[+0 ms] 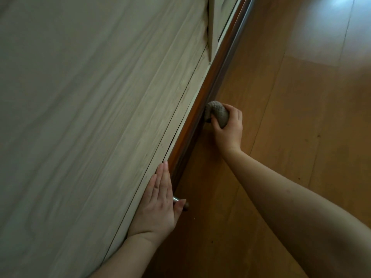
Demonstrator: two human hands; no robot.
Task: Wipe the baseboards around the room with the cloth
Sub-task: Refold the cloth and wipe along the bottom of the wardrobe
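A brown baseboard (pixel 215 63) runs diagonally along the foot of a pale wood-grain wall (pixel 90 97), from lower left to upper right. My right hand (pixel 228 127) grips a bunched grey textured cloth (pixel 217 113) and holds it against the baseboard near the middle of the view. My left hand (pixel 158 205) lies flat with straight fingers on the wall's lower edge, just above the baseboard.
An orange-brown wooden floor (pixel 281 137) fills the right side, with a bright glare patch at the top right. A small metal doorstop (pixel 180 202) sticks out from the baseboard beside my left thumb. A pale vertical trim (pixel 212 27) meets the wall at the top.
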